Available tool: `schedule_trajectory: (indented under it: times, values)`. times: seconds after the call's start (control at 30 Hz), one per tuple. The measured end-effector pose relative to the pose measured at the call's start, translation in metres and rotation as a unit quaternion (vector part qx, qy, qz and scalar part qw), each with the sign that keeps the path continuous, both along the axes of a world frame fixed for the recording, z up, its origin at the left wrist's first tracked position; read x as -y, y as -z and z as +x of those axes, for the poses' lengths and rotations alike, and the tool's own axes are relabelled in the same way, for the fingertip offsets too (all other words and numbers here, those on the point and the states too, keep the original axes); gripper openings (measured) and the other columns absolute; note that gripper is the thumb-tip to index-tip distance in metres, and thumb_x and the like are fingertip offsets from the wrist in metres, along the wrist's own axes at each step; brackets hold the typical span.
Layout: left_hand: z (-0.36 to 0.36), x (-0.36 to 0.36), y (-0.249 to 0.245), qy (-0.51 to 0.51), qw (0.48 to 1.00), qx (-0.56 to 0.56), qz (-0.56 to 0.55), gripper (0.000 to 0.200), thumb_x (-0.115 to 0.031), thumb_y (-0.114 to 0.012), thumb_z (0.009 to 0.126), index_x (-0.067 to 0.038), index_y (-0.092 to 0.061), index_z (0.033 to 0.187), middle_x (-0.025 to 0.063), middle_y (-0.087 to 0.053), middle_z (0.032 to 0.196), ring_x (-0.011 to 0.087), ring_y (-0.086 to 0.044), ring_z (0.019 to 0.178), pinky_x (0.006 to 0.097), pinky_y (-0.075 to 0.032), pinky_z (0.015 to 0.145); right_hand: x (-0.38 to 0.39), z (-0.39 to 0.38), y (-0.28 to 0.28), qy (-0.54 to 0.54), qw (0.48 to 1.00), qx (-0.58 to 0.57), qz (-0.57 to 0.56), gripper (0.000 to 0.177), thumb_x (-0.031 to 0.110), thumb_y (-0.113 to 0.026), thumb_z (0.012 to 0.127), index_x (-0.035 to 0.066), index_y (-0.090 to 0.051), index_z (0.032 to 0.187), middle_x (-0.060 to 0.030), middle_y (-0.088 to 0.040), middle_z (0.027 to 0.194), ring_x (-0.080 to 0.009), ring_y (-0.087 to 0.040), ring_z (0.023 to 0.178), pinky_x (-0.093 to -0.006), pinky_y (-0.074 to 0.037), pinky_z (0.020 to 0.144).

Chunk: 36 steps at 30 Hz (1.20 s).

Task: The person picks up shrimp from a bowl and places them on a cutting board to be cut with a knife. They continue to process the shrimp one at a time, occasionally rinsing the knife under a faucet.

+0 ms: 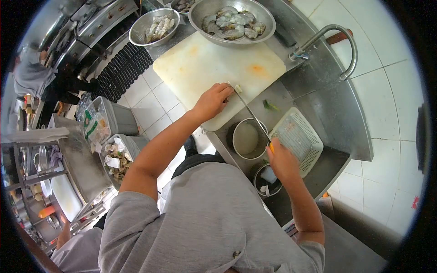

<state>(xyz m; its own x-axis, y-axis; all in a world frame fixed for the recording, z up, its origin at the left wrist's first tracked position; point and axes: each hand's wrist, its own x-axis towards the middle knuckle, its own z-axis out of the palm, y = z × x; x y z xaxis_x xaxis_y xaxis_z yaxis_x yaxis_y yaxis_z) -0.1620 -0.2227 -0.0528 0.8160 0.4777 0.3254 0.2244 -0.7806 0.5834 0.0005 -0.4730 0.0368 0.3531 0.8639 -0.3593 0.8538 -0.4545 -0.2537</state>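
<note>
My right hand is closed round the orange handle of a long, narrow knife. The blade points up and left, its tip over the lower edge of the white cutting board. On the board, my left hand has its fingers curled together beside the blade near the tip; whatever they hold is hidden. A small pale, greenish piece lies just right of the blade. At the board's far side a large metal bowl contains peeled grey shrimp.
A colander of shrimp stands at the upper left. The sink holds a pot of cloudy liquid, a smaller pot and a white plastic basket, beneath a curved faucet. Left are bins and another person.
</note>
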Motion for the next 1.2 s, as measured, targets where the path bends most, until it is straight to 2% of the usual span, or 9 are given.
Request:
schedule_trajectory:
  times: [0.2,0.4,0.5,0.7,0.8,0.9,1.1,1.2]
  values:
    - [0.000,0.002,0.001,-0.012,1.000,0.001,0.012,0.045,0.001,-0.067,0.071,-0.005,-0.055,0.114,0.0091,-0.056,0.114,0.0301,-0.053,0.103,0.0379,-0.048,0.087,-0.035,-0.006,0.012,-0.028,0.998,-0.001,0.058,0.024,0.028,-0.052,0.095,0.007,-0.045,0.103,-0.0216,-0.066,0.085,-0.0422,-0.065,0.076,-0.0518,-0.051,0.064]
    - [-0.005,0.008,0.009,-0.035,0.997,0.071,-0.014,0.042,0.002,-0.066,0.074,-0.005,-0.055,0.113,0.0101,-0.056,0.112,0.0304,-0.055,0.100,0.0374,-0.049,0.084,-0.017,-0.001,0.015,-0.015,0.994,-0.009,0.106,0.025,0.027,-0.054,0.094,0.007,-0.046,0.106,-0.0214,-0.066,0.085,-0.0424,-0.065,0.078,-0.0527,-0.050,0.067]
    - [-0.006,0.011,0.010,-0.065,0.996,0.067,-0.009,0.033,0.001,-0.063,0.080,-0.005,-0.056,0.112,0.0134,-0.057,0.108,0.0335,-0.057,0.100,0.0392,-0.050,0.084,0.003,-0.001,-0.003,0.000,0.998,-0.006,0.066,0.026,0.027,-0.055,0.093,0.007,-0.046,0.106,-0.0217,-0.066,0.086,-0.0422,-0.064,0.080,-0.0527,-0.049,0.068]
    - [-0.005,0.010,0.008,-0.047,0.997,0.061,0.009,0.033,0.002,-0.062,0.079,-0.005,-0.056,0.111,0.0135,-0.058,0.108,0.0331,-0.057,0.102,0.0395,-0.050,0.085,0.019,0.005,-0.004,-0.032,0.999,0.011,0.027,0.026,0.029,-0.053,0.094,0.007,-0.046,0.106,-0.0204,-0.066,0.085,-0.0417,-0.065,0.079,-0.0521,-0.049,0.066]
    - [-0.004,0.010,0.007,-0.048,0.998,0.049,0.001,0.033,0.003,-0.061,0.079,-0.004,-0.057,0.110,0.0133,-0.058,0.110,0.0330,-0.057,0.102,0.0395,-0.050,0.086,0.003,0.000,0.000,-0.031,0.999,0.012,0.026,0.025,0.029,-0.052,0.095,0.008,-0.044,0.105,-0.0196,-0.066,0.082,-0.0418,-0.065,0.075,-0.0519,-0.050,0.064]
    - [-0.003,0.009,0.009,-0.055,0.997,0.054,0.027,0.036,0.001,-0.065,0.073,-0.005,-0.058,0.107,0.0087,-0.058,0.107,0.0292,-0.056,0.098,0.0368,-0.049,0.083,-0.020,-0.004,0.013,-0.039,0.999,0.005,0.033,0.024,0.029,-0.051,0.095,0.008,-0.044,0.104,-0.0200,-0.065,0.081,-0.0420,-0.065,0.075,-0.0513,-0.051,0.063]
    - [-0.005,0.013,0.011,-0.077,0.994,0.078,0.009,0.032,0.002,-0.064,0.074,-0.005,-0.059,0.105,0.0095,-0.058,0.106,0.0300,-0.055,0.097,0.0374,-0.049,0.083,-0.032,-0.007,0.014,-0.046,0.995,0.000,0.090,0.024,0.028,-0.053,0.095,0.008,-0.045,0.103,-0.0206,-0.065,0.081,-0.0420,-0.065,0.076,-0.0510,-0.051,0.063]
    - [-0.007,0.018,0.008,-0.106,0.988,0.111,0.020,0.030,0.001,-0.065,0.075,-0.005,-0.059,0.104,0.0097,-0.058,0.104,0.0305,-0.055,0.095,0.0374,-0.048,0.082,-0.017,-0.006,0.001,-0.025,0.996,0.003,0.081,0.024,0.027,-0.055,0.094,0.007,-0.045,0.103,-0.0206,-0.065,0.081,-0.0416,-0.065,0.075,-0.0508,-0.051,0.063]
